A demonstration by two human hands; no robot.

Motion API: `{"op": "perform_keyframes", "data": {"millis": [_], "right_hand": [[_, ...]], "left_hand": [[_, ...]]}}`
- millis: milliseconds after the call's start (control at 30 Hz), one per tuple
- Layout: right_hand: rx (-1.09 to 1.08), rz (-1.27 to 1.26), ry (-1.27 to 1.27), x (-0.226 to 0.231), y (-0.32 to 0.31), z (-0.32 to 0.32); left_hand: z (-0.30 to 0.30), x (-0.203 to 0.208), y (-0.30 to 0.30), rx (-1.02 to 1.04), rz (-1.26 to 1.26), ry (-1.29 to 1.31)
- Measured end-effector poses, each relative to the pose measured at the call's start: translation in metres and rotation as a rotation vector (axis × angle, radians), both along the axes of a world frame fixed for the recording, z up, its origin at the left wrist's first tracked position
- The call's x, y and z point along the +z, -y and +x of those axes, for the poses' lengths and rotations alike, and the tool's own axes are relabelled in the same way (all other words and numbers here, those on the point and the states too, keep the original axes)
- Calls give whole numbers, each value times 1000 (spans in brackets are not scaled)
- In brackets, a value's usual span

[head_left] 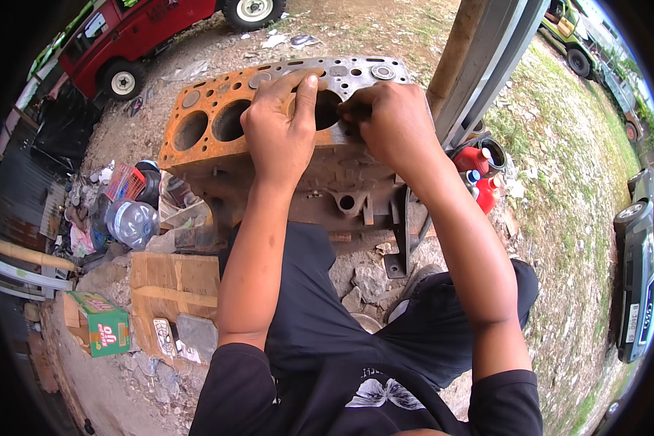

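An engine block (320,163) stands upright before me, its flat top deck orange with rust on the left and bare grey metal on the right. Round cylinder bores (191,131) run along the deck. Over the middle of it is my left hand (280,120), closed, with the thumb against the bent fingers. My right hand (398,120) is closed too, its fingertips bunched at the edge of a dark bore on the grey part. Whatever either hand pinches is hidden by the fingers. A round metal plug (383,72) sits in the deck beyond my right hand.
A steel post (479,65) rises close at the right, with red bottles (472,160) at its foot. Flattened cardboard (174,283), a green box (109,325) and a clear plastic jug (131,222) lie at the left. Vehicles, including a red one (134,29), stand farther off.
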State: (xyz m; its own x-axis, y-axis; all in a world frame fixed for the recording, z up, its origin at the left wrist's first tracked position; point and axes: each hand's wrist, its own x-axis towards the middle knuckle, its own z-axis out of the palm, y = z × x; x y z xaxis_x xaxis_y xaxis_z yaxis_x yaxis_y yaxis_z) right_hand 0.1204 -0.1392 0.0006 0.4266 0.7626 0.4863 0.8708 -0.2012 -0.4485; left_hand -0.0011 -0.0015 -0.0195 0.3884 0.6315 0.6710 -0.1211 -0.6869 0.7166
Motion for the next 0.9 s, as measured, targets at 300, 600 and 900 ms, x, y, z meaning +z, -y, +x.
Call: {"op": "perform_keyframes", "data": {"millis": [300, 600, 900], "right_hand": [[114, 20, -1, -2, 0, 5], [141, 27, 106, -3, -2, 10], [118, -77, 165, 13, 69, 3]], "left_hand": [[-1, 1, -1, -8, -46, 50], [5, 5, 12, -16, 1, 23], [-11, 0, 0, 19, 54, -30]]}}
